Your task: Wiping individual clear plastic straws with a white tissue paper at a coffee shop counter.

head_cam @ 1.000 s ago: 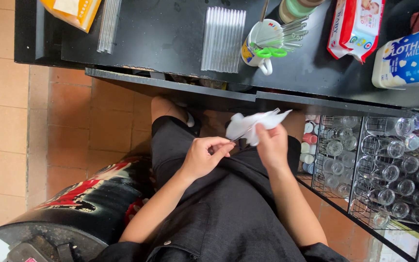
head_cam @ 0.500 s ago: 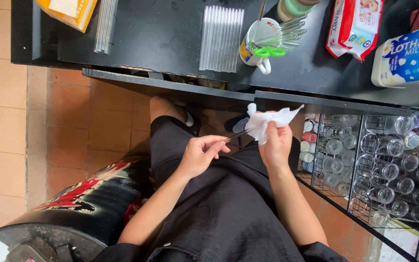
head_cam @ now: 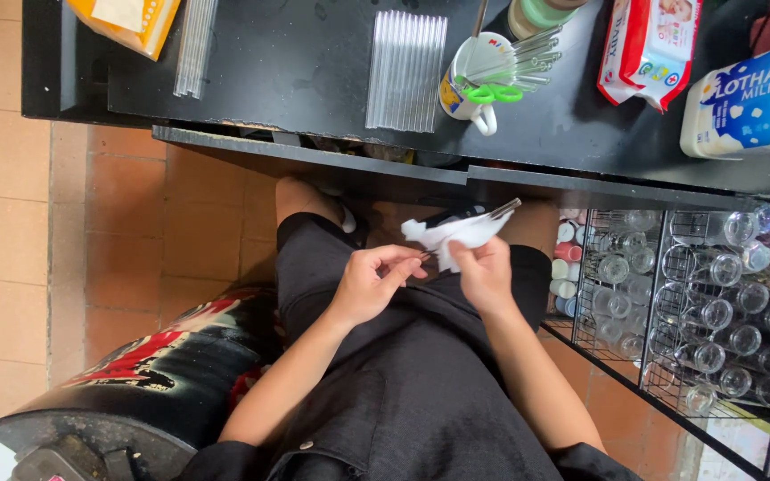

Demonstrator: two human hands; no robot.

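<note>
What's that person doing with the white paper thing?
A seated person holds a crumpled white tissue wrapped around a thin clear tube in the right hand. The left hand pinches at the tube's other end, over the lap. More clear tubes lie on the black table, and others stand in a mug.

Seen from above, the right hand [head_cam: 485, 274] pinches a crumpled white tissue [head_cam: 452, 233] wrapped around a thin clear tube [head_cam: 503, 209] over the lap; the left hand [head_cam: 374, 283] curls just beside it, fingertips touching the tissue's edge, below a black table [head_cam: 314, 62] holding a mug [head_cam: 474, 76] of tubes
</note>
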